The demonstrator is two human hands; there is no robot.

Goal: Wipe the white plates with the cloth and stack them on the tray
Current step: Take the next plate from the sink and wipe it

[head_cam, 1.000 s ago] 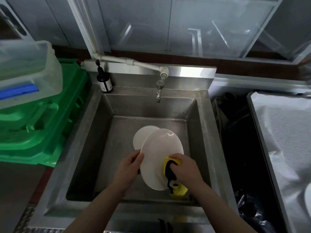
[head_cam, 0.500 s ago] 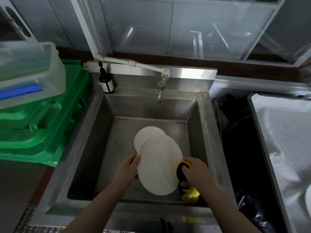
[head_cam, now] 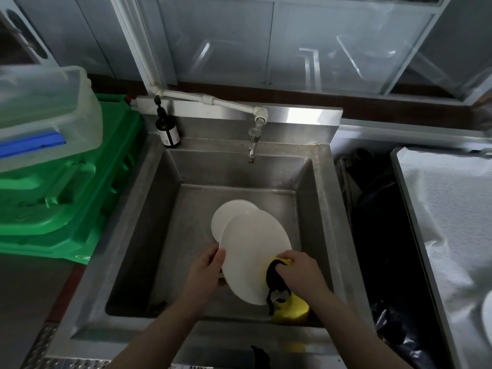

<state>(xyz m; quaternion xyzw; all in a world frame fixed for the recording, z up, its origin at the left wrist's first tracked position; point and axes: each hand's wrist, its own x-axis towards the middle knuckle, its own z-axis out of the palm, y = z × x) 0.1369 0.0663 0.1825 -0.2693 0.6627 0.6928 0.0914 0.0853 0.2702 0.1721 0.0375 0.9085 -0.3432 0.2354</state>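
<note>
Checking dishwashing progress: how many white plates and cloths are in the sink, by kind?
White plates: 2, held plate and lower plate
Yellow-and-black cloth: 1
Total: 3

The plate [head_cam: 253, 251] held over the sink is plain white, without any pattern. The second plate [head_cam: 226, 217], behind it on the sink floor, is white too. The cloth [head_cam: 288, 306] is bright yellow with a black part and black strings. The sink [head_cam: 159, 209] is grey, shiny steel with some brown stains near the tap [head_cam: 252, 145]. The bottle [head_cam: 167, 129] on the back rim is dark brown with a white label and a black top. The crates [head_cam: 66, 187] at the left are strong green. The box [head_cam: 48, 113] on them is clear and cloudy, with a blue band. At the right, the sheet [head_cam: 447, 222] on the tray is white-grey, and the bag [head_cam: 378, 249] beside it is black.
</note>
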